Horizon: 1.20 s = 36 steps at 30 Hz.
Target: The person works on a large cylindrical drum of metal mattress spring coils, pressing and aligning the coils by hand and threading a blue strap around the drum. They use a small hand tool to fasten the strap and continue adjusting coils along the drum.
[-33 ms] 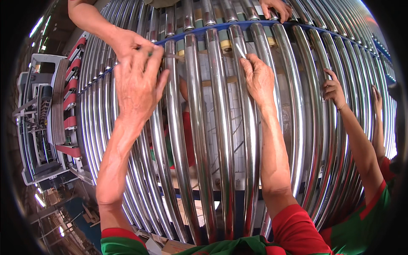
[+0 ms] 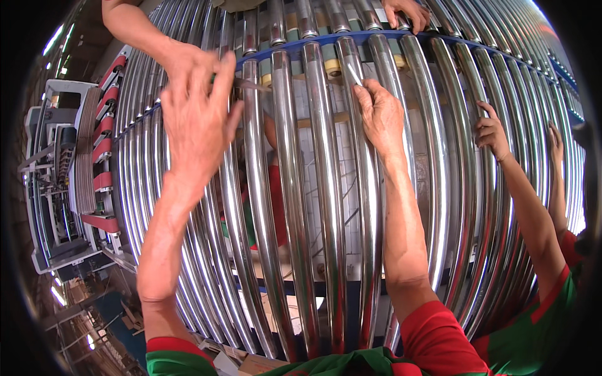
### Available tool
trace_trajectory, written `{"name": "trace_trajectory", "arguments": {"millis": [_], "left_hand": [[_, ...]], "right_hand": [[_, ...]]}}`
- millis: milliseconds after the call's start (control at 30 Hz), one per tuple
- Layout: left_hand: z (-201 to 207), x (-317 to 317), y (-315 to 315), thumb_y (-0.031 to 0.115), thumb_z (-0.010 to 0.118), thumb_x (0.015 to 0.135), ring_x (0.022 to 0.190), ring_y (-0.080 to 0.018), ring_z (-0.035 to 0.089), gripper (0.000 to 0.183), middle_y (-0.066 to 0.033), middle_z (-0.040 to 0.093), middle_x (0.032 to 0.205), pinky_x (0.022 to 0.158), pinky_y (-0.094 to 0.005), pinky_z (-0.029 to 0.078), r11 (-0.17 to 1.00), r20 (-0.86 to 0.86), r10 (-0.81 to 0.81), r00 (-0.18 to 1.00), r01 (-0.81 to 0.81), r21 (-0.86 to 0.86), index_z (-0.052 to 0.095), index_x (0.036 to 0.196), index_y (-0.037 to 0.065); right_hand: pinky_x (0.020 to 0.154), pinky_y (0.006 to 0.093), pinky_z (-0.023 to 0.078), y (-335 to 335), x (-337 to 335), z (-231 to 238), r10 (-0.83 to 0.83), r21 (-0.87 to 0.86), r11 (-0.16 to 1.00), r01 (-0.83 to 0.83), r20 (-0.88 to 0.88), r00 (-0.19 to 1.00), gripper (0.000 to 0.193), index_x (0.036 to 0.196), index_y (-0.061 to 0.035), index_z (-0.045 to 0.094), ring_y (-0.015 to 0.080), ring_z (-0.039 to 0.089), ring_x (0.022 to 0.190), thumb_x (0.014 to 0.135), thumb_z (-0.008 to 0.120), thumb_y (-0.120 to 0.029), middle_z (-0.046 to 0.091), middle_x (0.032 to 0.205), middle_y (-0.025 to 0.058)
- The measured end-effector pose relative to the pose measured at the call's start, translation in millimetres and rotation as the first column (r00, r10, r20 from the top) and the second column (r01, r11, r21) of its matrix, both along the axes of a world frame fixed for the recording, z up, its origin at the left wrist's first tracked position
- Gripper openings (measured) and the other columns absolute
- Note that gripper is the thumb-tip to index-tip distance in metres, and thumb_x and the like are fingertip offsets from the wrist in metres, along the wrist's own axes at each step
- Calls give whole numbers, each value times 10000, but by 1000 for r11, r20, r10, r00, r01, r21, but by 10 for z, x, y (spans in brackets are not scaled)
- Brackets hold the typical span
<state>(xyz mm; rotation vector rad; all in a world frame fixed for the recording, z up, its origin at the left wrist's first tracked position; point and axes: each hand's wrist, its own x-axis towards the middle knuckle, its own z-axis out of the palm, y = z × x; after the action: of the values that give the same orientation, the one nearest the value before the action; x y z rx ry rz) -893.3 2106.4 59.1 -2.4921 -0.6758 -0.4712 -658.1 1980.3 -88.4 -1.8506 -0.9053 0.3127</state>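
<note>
Left hand [image 2: 197, 122] and right hand [image 2: 381, 118] reach over chrome rollers [image 2: 290, 156] near a blue rail [image 2: 326, 39]; the left, blurred, fingers apart, overlaps a co-worker's hand [image 2: 182, 59] from this view, whether holding anything unclear; the right pinches a slim pale rod [image 2: 355, 74] over one roller. Loosened fingertips could drop the rod between rollers.

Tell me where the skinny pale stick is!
In the head view, the skinny pale stick is upper right of centre, poking from the right hand over a roller, below the blue rail.
</note>
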Motion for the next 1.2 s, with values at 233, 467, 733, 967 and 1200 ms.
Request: {"name": "trace_trajectory", "arguments": {"millis": [233, 467, 733, 967, 1200], "left_hand": [[96, -46, 790, 123, 619, 954, 1410, -371, 497, 328, -141, 634, 1390, 1228, -542, 334, 996, -559, -65, 827, 17, -91, 646, 1272, 44], [-2, -3, 309, 40, 656, 877, 1159, -382, 675, 152, -222, 715, 1126, 1009, -511, 529, 906, -602, -276, 749, -7, -424, 602, 1018, 19], [-648, 153, 930, 278, 644, 905, 973, -421, 711, 487, -278, 708, 986, 923, -529, 515, 473, -439, 323, 838, -545, -692, 518, 1274, -14], [-889, 221, 1081, 226, 639, 897, 1213, -468, 625, 612, -309, 644, 1271, 1045, -535, 488, 535, -213, 322, 922, -363, -763, 445, 1451, 52], [-1174, 329, 928, 199, 724, 905, 1128, -441, 653, 430, -233, 643, 1188, 940, -553, 529, 752, -6, 378, 926, -310, -582, 630, 1310, 88]], "right_hand": [[691, 479, 515, 4, -30, 25, 9, 2, 1000, -9, 0, 1000, 247, 1055, -42, 710, 421, 689, 739, 1022, 626, -272, 674, 723, 205], [681, 453, 505, -6, -4, 5, 8, -15, 1000, -8, -8, 1000, 290, 1075, -32, 712, 366, 662, 695, 1033, 619, -304, 646, 696, 177], [660, 397, 485, 2, -14, -18, -3, -17, 1000, 3, 10, 1000, 338, 1108, -19, 712, 245, 606, 627, 1045, 616, -336, 592, 649, 112], [685, 484, 515, 4, -18, 29, -7, -29, 1000, 6, -10, 1000, 256, 1077, -39, 710, 427, 687, 732, 1026, 629, -276, 667, 717, 217], [699, 488, 517, -1, -26, 41, -12, -17, 1000, 11, -21, 1000, 242, 1073, -43, 710, 436, 682, 747, 1019, 636, -266, 668, 731, 226]]}}
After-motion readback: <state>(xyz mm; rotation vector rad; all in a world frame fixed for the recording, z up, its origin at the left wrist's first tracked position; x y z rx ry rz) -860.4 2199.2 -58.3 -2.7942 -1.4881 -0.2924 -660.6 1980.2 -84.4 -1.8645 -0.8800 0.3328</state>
